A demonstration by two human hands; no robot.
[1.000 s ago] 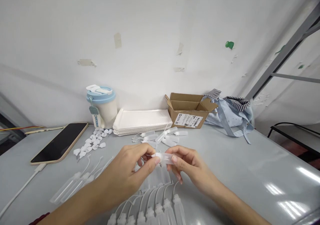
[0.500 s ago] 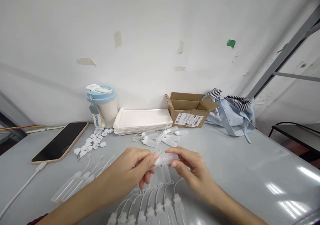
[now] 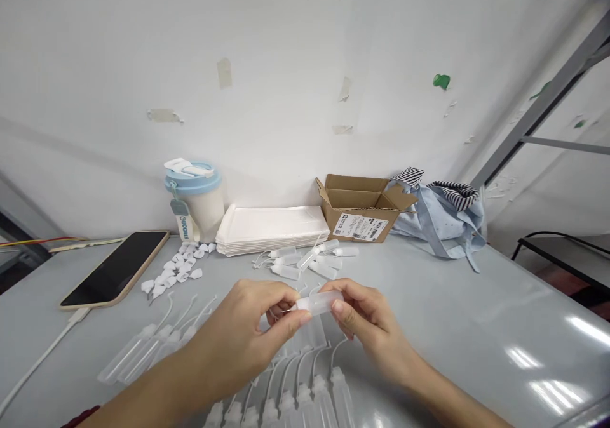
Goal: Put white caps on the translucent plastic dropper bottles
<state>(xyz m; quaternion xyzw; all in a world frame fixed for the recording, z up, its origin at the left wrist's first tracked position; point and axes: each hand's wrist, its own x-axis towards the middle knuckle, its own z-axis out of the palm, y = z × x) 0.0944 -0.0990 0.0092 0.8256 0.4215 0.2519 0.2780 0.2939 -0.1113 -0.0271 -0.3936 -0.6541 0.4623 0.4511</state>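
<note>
A small translucent squeeze bottle (image 3: 321, 301) with a white needle cap lies almost level between my hands. My right hand (image 3: 369, 320) is closed round its bottom end. At the cap end, the thumb and fingers of my left hand (image 3: 243, 333) pinch it, and a thin needle shows between them. Below, a row of similar bottles (image 3: 324, 399) with curved thin straps points toward the wall. More strapped bottles (image 3: 138, 355) lie left of my left forearm, which partly covers them. Some loose bottles (image 3: 286, 271) lie beyond my hands.
White needle caps (image 3: 176, 266) are piled beside a phone (image 3: 117, 269) with a charging cable (image 3: 45, 355). Along the wall stand a blue-lidded cup (image 3: 203, 206), a stack of white padded envelopes (image 3: 271, 228), an open cardboard box (image 3: 362, 215) and a light blue cloth bag (image 3: 429, 218).
My left fingers have shifted on the cap end, so the white cap and needle now show. The bottle has moved slightly, and my right fingers sit further round its bottom end.
</note>
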